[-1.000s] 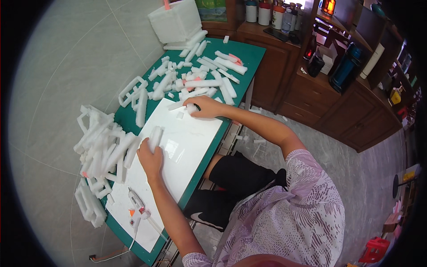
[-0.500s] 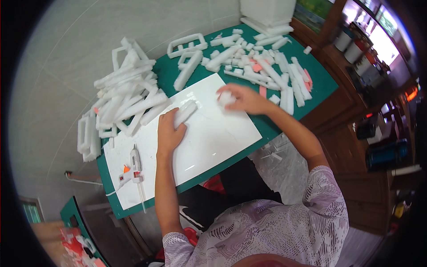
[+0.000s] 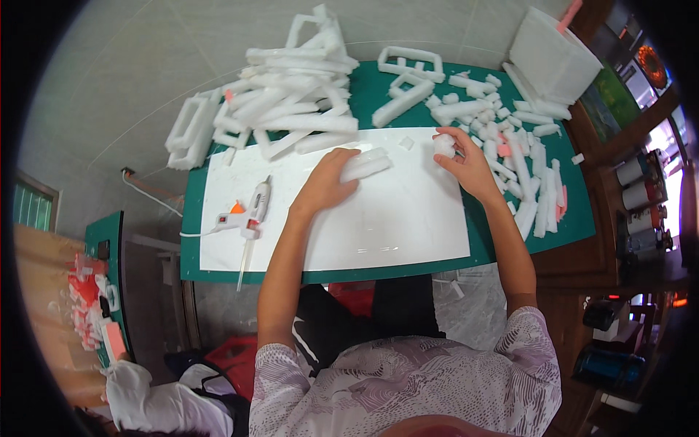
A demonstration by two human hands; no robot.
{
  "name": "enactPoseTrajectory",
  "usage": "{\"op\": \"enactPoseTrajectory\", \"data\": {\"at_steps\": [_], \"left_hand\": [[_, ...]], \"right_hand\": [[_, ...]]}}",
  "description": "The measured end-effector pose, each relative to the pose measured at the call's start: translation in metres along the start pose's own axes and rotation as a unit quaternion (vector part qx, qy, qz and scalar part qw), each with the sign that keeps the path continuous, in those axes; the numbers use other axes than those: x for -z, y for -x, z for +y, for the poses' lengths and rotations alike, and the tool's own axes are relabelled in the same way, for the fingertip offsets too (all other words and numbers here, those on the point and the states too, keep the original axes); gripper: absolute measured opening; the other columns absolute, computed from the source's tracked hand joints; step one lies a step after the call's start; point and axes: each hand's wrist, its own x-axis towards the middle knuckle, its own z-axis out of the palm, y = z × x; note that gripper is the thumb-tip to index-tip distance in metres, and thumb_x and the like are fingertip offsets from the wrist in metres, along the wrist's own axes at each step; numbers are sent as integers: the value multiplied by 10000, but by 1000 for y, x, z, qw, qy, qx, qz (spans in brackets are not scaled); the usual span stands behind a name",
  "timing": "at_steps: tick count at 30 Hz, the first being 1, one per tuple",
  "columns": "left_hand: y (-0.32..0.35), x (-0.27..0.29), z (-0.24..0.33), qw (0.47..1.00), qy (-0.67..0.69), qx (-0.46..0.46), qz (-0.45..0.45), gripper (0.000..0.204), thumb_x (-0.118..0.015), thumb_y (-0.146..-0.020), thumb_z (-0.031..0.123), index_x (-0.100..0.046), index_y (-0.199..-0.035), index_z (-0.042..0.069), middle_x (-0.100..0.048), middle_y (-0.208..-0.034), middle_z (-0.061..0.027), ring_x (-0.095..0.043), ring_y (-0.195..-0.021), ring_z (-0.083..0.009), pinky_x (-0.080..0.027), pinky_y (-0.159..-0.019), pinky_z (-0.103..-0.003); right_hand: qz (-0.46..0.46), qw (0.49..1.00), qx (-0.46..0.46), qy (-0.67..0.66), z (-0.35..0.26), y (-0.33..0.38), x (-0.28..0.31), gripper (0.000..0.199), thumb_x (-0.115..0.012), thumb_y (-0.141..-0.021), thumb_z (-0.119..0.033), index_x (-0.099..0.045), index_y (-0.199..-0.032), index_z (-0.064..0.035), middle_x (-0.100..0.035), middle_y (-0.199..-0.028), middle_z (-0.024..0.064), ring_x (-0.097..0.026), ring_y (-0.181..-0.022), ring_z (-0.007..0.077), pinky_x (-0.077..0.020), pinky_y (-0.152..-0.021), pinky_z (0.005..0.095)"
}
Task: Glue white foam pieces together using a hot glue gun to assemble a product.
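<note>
While the left hand (image 3: 328,183) held white foam strips (image 3: 370,164) on the white board (image 3: 393,229), the right hand (image 3: 467,167) had a narrow grip around a foam chunk (image 3: 443,146) near the far right corner.

On my right I see a wooden cabinet (image 3: 604,213), bottles (image 3: 641,195) and a blue thermos (image 3: 609,366); left, a window (image 3: 36,208).

Bright and even over the white board (image 3: 393,218), with streaks of glare near its lower edge. Nearly washed out on the white foam pieces (image 3: 309,122). Dim among the brown cabinets (image 3: 582,269) at right, beside a pale, violet-tinged glare close to the rim. Glowing orange at a round light (image 3: 652,65), upper right. Bowed along the near edge of the green table (image 3: 480,226); softer outward; black in the corners.
</note>
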Motion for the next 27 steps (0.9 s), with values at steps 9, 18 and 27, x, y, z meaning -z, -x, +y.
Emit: {"op": "enactPoseTrajectory", "data": {"at_steps": [9, 18, 27], "left_hand": [[20, 21, 11, 999, 16, 5, -31, 668, -769, -770, 184, -486, -1360, 52, -481, -1399, -189, -443, -1299, -352, -359, -1099, -400], [36, 16, 11, 996, 5, 54, 64, 670, -755, -784, 148, -463, -1377, 40, -501, -1372, -198, -465, -1270, -352, -375, -1083, -399], [35, 9, 14, 996, 24, 69, 44, 614, -735, -772, 96, -502, -1336, 31, -566, -1252, -185, -512, -1183, -340, -397, -1043, -388]], "right_hand": [[-61, 995, 4, 81, 6, -24, -57, 473, -718, -816, -138, -564, -1262, -103, -605, -1192, 93, -555, -1048, 206, -463, -903, 313], [-55, 995, -15, -83, 14, -11, -78, 466, -699, -837, -60, -531, -1272, -60, -591, -1202, 78, -519, -1071, 182, -467, -858, 279], [-75, 996, -26, -51, 28, -11, -74, 463, -719, -817, -39, -529, -1238, -59, -587, -1203, 65, -529, -1081, 180, -478, -847, 283]]}}
